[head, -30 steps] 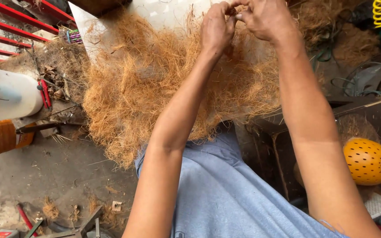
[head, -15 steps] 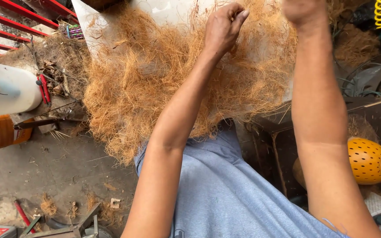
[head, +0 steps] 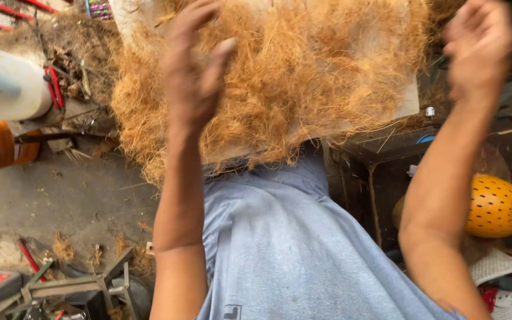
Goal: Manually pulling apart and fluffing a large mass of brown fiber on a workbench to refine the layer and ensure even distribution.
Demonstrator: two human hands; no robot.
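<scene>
Cluttered workshop floor (head: 60, 195), grey concrete. One heap of tangled golden-brown coir fibre (head: 303, 77) on pale flat board (head: 407, 104), over lap. Two hands raised above it: left hand (head: 194, 71) fingers spread, empty; right hand (head: 478, 44) blurred, fingers loosely open. One perforated yellow round shade (head: 496, 207) at right.

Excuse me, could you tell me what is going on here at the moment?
A person in a blue shirt is working over a heap of brown coir-like fibre spread on a pale board. Both hands are raised above the heap: the left hand is open with fingers spread, and the right hand, blurred, hangs apart from it. Neither holds anything that shows. A yellow perforated container lies to the right.
</scene>
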